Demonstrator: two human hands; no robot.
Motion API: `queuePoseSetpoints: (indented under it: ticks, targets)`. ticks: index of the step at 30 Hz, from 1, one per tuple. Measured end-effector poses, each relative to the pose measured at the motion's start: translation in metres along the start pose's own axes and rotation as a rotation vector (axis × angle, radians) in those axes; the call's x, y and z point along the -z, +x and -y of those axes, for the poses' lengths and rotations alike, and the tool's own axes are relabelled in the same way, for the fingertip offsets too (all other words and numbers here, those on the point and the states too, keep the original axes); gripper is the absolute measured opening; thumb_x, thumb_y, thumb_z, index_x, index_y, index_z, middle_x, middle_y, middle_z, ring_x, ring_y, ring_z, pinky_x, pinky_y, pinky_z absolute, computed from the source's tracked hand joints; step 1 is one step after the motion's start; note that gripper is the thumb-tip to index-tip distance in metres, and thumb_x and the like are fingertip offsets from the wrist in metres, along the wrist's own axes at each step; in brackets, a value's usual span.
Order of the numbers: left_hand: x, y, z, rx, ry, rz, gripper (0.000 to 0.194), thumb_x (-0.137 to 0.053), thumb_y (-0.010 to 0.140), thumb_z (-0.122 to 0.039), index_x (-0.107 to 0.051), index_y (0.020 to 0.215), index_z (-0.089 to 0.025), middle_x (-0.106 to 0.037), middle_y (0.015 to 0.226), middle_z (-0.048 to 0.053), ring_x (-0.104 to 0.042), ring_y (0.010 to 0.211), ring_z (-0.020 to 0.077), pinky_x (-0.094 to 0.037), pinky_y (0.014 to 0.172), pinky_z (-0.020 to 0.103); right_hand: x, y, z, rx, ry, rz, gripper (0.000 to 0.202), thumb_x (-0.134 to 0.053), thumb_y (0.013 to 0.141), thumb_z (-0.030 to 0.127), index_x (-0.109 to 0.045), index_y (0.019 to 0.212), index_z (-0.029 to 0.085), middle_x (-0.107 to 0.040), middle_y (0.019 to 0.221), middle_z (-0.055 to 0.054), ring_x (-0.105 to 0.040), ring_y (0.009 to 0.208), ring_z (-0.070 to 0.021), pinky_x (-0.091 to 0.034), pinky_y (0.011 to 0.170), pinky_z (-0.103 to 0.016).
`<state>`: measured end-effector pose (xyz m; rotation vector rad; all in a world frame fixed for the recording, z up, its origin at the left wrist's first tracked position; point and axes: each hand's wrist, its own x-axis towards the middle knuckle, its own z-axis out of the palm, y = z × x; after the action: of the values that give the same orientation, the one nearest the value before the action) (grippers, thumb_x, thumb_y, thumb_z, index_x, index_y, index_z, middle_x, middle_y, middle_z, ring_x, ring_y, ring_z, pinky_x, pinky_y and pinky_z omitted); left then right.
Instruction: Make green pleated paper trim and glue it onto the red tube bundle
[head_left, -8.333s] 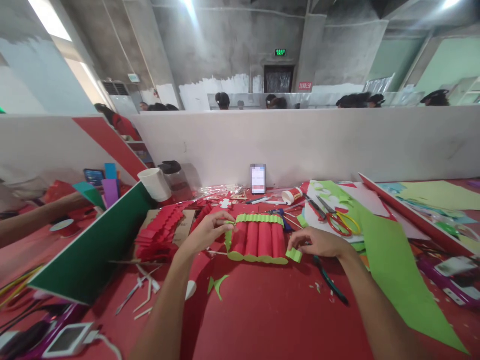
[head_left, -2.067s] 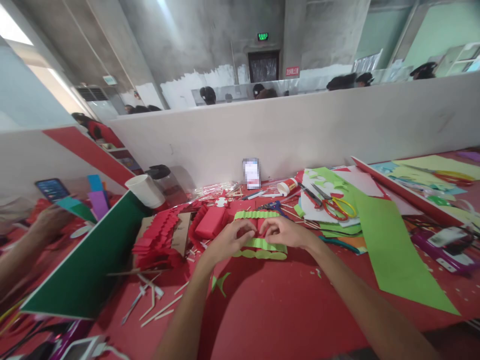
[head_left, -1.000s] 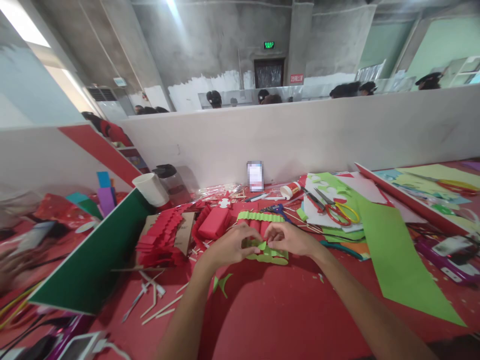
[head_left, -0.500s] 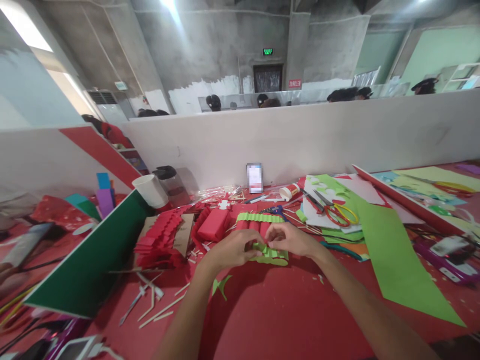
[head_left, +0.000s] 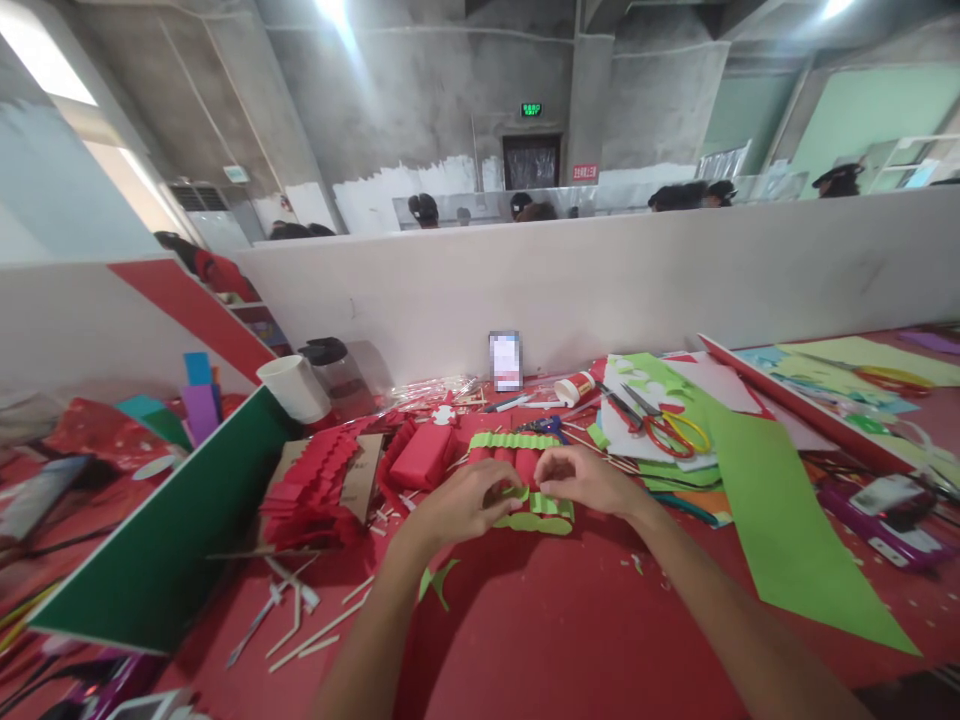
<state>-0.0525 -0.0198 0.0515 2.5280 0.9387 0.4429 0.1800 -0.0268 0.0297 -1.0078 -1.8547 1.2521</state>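
A paper craft piece of red rolls (head_left: pixel 504 457) lies on the table in front of me, edged with pleated green strips at its far and near sides. My left hand (head_left: pixel 466 500) bends over its near left part, thumb and fingers closed on a green paper strip (head_left: pixel 552 503). My right hand (head_left: pixel 583 478) pinches at the same strip farther right, fingertips just above the rolls. Fingers partly hide the strip's left end. Below it shows a wavy green paper edge (head_left: pixel 536 523). A red wrapped block (head_left: pixel 424 457) sits left of the piece.
Pleated red paper (head_left: pixel 319 490) lies on cardboard at left, near wooden sticks (head_left: pixel 319 632) and a green board (head_left: pixel 172 535). Scissors (head_left: pixel 671 432) rest on paper at right, beside a large green sheet (head_left: pixel 802 520). A phone (head_left: pixel 506 362) leans on the white partition (head_left: pixel 637 280).
The view has shifted slightly. My hands stay over the near green edge, with the fingertips slightly farther apart and more of the green strip showing between them.
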Motion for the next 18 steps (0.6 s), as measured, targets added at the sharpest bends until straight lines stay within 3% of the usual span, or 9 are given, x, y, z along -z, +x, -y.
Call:
queuePoseSetpoints:
  ticks: [14, 18]
  targets:
    - [0.002, 0.002, 0.000, -0.027, 0.001, -0.013, 0.019, -0.050, 0.091, -0.036, -0.062, 0.094, -0.021, -0.060, 0.086, 0.003, -0.054, 0.078, 0.0161, -0.043, 0.069, 0.026, 0.027, -0.006, 0.008, -0.002, 0.107, -0.138, 0.021, -0.067, 0.077, 0.035, -0.060, 0.086, 0.018, -0.060, 0.074, 0.000, -0.058, 0.065, -0.0126, -0.046, 0.060, -0.024]
    - [0.001, 0.000, 0.001, -0.011, -0.012, -0.020, 0.018, -0.050, 0.092, -0.035, -0.061, 0.093, -0.021, -0.060, 0.087, 0.002, -0.054, 0.078, 0.0160, -0.043, 0.068, 0.025, 0.058, -0.010, -0.002, -0.010, -0.031, -0.355, 0.024, -0.062, 0.080, 0.039, -0.060, 0.092, 0.018, -0.062, 0.080, -0.002, -0.057, 0.066, -0.0138, -0.045, 0.057, -0.024]
